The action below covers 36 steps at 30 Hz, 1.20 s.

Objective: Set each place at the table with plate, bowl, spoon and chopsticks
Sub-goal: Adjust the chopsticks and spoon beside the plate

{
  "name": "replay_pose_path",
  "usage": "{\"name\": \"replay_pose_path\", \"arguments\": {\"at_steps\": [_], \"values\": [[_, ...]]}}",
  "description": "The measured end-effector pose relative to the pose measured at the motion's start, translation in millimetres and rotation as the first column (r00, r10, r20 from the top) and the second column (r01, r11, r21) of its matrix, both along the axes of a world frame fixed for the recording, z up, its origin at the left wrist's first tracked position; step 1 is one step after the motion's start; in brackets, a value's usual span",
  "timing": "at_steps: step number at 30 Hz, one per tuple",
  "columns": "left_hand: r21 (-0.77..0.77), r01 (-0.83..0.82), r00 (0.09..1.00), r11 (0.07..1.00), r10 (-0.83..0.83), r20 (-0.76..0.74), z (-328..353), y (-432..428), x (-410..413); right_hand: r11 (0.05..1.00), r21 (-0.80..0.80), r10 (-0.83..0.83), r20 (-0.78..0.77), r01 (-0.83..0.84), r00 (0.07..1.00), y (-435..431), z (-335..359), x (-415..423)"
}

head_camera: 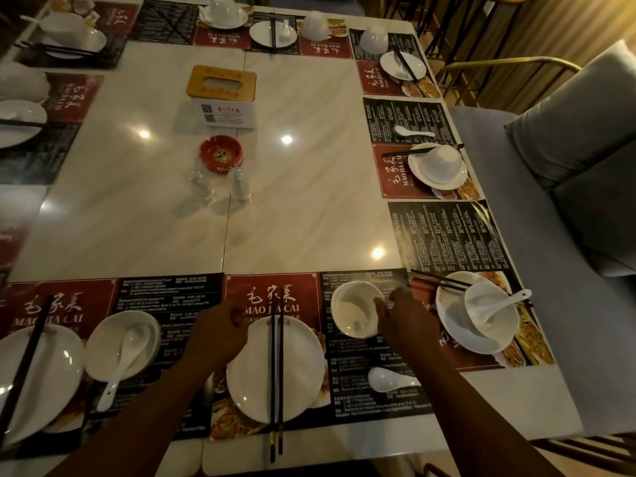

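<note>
— What is seen at the near edge of the table (309,201)?
— A placemat (247,287) is laid there. A plate (251,373) is set on it, and chopsticks (277,370) are laid across the plate from near to far.
— Where is the bowl found?
— The bowl (354,309) is held upright just right of the plate's far side. Its right rim is pinched by the right hand (402,318).
— And the left hand?
— The left hand (220,335) is placed at the plate's far left rim, with fingers curled. Whether the rim is gripped cannot be told.
— And the spoon?
— The spoon (387,379) is laid on the placemat, right of the plate and nearer than the bowl. It is touched by neither hand.
</note>
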<state>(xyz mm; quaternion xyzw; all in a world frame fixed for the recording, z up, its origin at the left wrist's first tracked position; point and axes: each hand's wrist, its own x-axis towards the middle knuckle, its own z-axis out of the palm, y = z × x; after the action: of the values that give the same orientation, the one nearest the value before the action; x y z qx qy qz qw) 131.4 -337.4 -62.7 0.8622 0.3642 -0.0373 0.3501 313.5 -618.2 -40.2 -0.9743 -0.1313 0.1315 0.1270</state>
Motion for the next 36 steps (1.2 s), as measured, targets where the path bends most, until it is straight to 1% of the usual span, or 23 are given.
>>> {"name": "replay_pose_path", "arguments": {"at_steps": [1, 2, 3, 5, 6, 8, 10, 12, 14, 19, 24, 27, 36], "values": [[-0.006, 0.012, 1.000, 1.000, -0.012, 0.001, 0, 2, -2, 1.000, -0.015, 0.007, 0.106, -0.005, 0.994, 6, 10, -7], [-0.010, 0.028, 1.000, 1.000, -0.028, 0.001, -1, 3, -4, 0.999, 0.017, 0.024, 0.174, -0.027, 0.985, 15, 21, -15], [-0.015, 0.047, 0.999, 0.999, -0.047, -0.003, -1, 5, -6, 0.996, 0.074, 0.044, 0.173, -0.058, 0.984, 25, 31, -26], [-0.029, 0.088, 0.996, 0.996, -0.088, -0.010, 0, 8, -11, 0.976, 0.195, 0.091, 0.040, -0.097, 0.995, 51, 41, -55], [-0.036, 0.108, 0.994, 0.993, -0.109, -0.013, -1, 9, -14, 0.971, 0.208, 0.129, -0.043, -0.117, 0.991, 63, 39, -72], [-0.044, 0.149, 0.988, 0.988, -0.150, -0.026, -3, 11, -17, 0.965, 0.213, 0.188, -0.163, -0.152, 0.969, 82, 23, -103], [-0.059, 0.173, 0.984, 0.983, -0.175, -0.036, -5, 11, -21, 0.967, 0.222, 0.180, -0.228, -0.129, 0.957, 90, 2, -129], [-0.067, 0.188, 0.981, 0.980, -0.191, -0.038, -6, 9, -24, 0.968, 0.240, 0.138, -0.262, -0.074, 0.955, 92, -14, -145], [-0.073, 0.201, 0.979, 0.977, -0.203, -0.019, -4, 6, -26, 0.967, 0.252, 0.107, -0.274, -0.036, 0.956, 93, -23, -157], [-0.086, 0.249, 0.968, 0.965, -0.249, 0.005, -4, 6, -32, 0.978, 0.196, 0.122, -0.278, -0.068, 0.953, 96, -33, -177], [-0.106, 0.275, 0.961, 0.955, -0.276, 0.006, -9, 9, -39, 0.978, 0.203, 0.023, -0.335, 0.048, 0.942, 99, -37, -182], [-0.126, 0.276, 0.961, 0.953, -0.278, 0.003, -12, 9, -39, 0.981, 0.179, -0.008, -0.322, 0.070, 0.947, 100, -36, -179], [-0.144, 0.287, 0.957, 0.947, -0.288, 0.014, -17, 12, -40, 0.981, 0.178, -0.021, -0.301, 0.078, 0.953, 99, -33, -179]]}}
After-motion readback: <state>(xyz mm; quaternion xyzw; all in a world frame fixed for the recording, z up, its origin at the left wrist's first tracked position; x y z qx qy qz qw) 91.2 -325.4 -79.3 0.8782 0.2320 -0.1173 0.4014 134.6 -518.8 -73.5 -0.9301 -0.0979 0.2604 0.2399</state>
